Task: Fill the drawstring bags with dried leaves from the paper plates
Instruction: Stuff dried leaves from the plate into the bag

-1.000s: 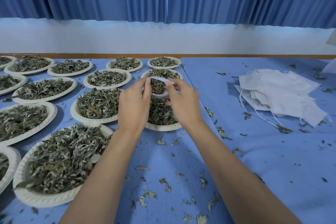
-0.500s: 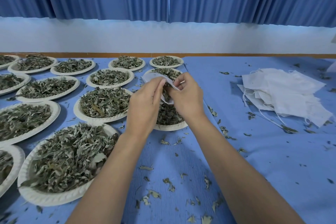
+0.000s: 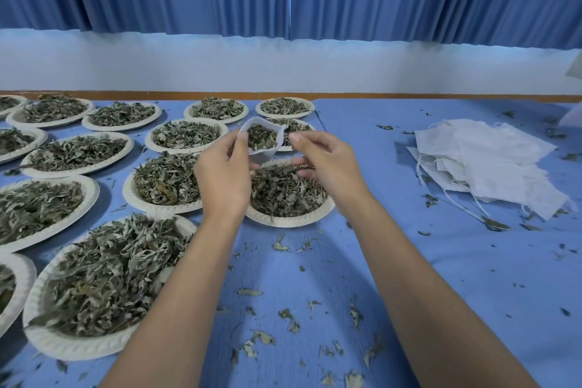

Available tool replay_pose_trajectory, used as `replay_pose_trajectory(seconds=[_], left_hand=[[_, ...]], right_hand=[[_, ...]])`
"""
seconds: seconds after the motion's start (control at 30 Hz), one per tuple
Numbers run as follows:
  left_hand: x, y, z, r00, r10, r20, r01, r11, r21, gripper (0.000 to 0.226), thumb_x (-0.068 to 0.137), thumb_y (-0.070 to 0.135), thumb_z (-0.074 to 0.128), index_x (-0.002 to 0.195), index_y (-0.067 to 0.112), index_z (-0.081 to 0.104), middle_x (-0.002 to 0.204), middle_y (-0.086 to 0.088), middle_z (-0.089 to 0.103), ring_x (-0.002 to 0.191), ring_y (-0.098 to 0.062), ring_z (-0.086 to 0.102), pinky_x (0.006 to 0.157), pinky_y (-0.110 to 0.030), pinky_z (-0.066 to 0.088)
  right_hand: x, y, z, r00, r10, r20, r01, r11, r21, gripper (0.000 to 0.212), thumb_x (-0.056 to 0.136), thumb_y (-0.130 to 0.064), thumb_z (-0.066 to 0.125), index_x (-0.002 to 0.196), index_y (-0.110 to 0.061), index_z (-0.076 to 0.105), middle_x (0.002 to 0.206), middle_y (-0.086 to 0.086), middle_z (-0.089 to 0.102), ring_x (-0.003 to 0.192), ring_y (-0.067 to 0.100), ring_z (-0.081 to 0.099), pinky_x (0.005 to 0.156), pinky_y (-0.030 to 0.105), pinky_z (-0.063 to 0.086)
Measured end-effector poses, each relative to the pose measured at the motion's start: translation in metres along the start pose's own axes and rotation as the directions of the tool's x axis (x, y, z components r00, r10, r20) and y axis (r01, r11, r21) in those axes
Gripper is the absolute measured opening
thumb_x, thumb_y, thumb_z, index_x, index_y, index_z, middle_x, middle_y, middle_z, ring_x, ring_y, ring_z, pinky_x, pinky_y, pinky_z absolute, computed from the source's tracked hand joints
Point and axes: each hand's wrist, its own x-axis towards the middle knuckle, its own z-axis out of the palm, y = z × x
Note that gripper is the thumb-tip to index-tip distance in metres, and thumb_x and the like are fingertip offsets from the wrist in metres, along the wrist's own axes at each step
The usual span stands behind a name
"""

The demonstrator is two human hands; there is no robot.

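Note:
A small white drawstring bag (image 3: pixel 263 153) hangs open in the air above a paper plate (image 3: pixel 291 220) heaped with dried leaves. Dried leaves show inside the bag's mouth. My left hand (image 3: pixel 223 176) pinches the bag's left rim between thumb and fingers. My right hand (image 3: pixel 324 161) is at the bag's right rim, thumb and forefinger pinching the edge, the other fingers curled below. Both hands are over the plate's far side.
Several more paper plates of dried leaves, such as one (image 3: pixel 94 287) at the near left, cover the left of the blue table. A pile of empty white bags (image 3: pixel 491 164) lies at the right. Loose leaf bits (image 3: pixel 286 318) are scattered on the cloth.
The bag's mouth was pinched nearly flat half a second ago and is spread open again now. Both hands have shifted slightly apart.

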Motion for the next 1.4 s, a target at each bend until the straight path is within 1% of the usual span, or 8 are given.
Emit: replay_pose_trajectory(seconds=[0.07,0.17,0.27,0.43,0.7,0.97,1.23,1.4], left_hand=[[0.001,0.001,0.0,1.0,-0.016,-0.017,0.016,0.999,-0.033,0.037,0.099,0.024,0.049,0.067,0.041,0.056,0.065,0.01,0.063,0.064,-0.016,0.068,0.073,-0.046,0.057],[0.0,0.002,0.001,1.0,-0.028,-0.013,0.027,0.998,-0.062,0.04,0.098,0.024,0.05,0.065,0.044,0.057,0.06,0.017,0.063,0.059,-0.004,0.064,0.074,-0.046,0.057],[-0.003,0.003,0.002,1.0,-0.027,0.011,0.027,0.995,-0.091,0.04,0.099,0.023,0.05,0.067,0.047,0.057,0.059,0.034,0.061,0.053,0.005,0.06,0.075,-0.046,0.057],[-0.002,0.004,0.002,0.999,-0.037,-0.001,0.037,0.989,-0.144,0.035,0.099,0.022,0.049,0.077,0.047,0.06,0.061,0.033,0.062,0.052,0.006,0.06,0.076,-0.047,0.057],[0.004,0.002,0.001,0.997,-0.059,-0.039,0.049,0.973,-0.225,0.02,0.099,0.022,0.051,0.091,0.029,0.069,0.068,0.027,0.065,0.057,0.0,0.064,0.076,-0.045,0.058],[0.004,0.006,0.001,0.997,-0.037,-0.073,0.014,0.956,-0.292,0.019,0.099,0.018,0.049,0.107,0.029,0.063,0.101,0.01,0.068,0.063,-0.001,0.067,0.067,-0.02,0.057],[0.006,0.001,0.002,0.994,-0.064,-0.086,0.037,0.958,-0.285,0.026,0.099,0.018,0.049,0.12,0.015,0.065,0.096,0.02,0.064,0.073,0.007,0.067,0.072,-0.02,0.057],[0.005,0.001,0.002,0.997,-0.035,-0.065,0.015,0.958,-0.286,0.023,0.1,0.017,0.048,0.113,0.03,0.062,0.093,0.026,0.063,0.078,0.001,0.069,0.074,-0.019,0.056]], right_hand=[[0.002,0.006,-0.005,0.995,-0.097,-0.007,0.086,0.909,-0.407,0.026,0.084,-0.035,0.07,0.106,-0.023,0.066,0.101,-0.01,0.065,0.088,0.005,0.06,0.073,0.02,0.047],[0.002,0.012,-0.004,0.979,0.009,0.203,0.162,0.564,-0.809,0.068,0.076,-0.052,0.072,0.135,-0.027,0.05,0.142,0.001,0.044,0.133,0.02,0.034,0.104,0.038,0.038],[0.0,0.013,-0.001,0.932,0.222,0.287,0.144,0.501,-0.853,0.083,0.076,-0.06,0.067,0.146,-0.036,0.03,0.16,0.004,0.007,0.146,0.028,-0.001,0.115,0.047,0.017],[0.002,0.016,0.001,0.943,0.189,0.274,0.175,0.418,-0.892,0.073,0.085,-0.049,0.064,0.146,-0.025,0.034,0.151,0.008,0.035,0.138,0.028,0.03,0.11,0.037,0.03],[-0.003,0.022,0.011,0.977,0.035,0.208,0.176,0.408,-0.896,0.045,0.089,-0.027,0.065,0.132,-0.023,0.056,0.13,0.006,0.059,0.122,0.024,0.05,0.094,0.031,0.04],[-0.006,0.027,0.014,0.986,-0.092,0.142,0.168,0.436,-0.884,0.033,0.09,-0.014,0.06,0.121,-0.023,0.066,0.112,0.007,0.07,0.107,0.024,0.06,0.088,0.03,0.044],[-0.001,0.02,0.007,0.984,-0.178,0.014,0.133,0.679,-0.722,0.028,0.087,-0.02,0.066,0.115,-0.024,0.069,0.09,0.008,0.074,0.058,0.014,0.045,0.067,0.03,0.046],[0.001,0.017,0.0,0.988,-0.154,-0.007,0.123,0.814,-0.568,0.027,0.085,-0.025,0.069,0.112,-0.028,0.07,0.089,-0.004,0.071,0.033,0.003,0.042,0.042,0.013,0.032]])
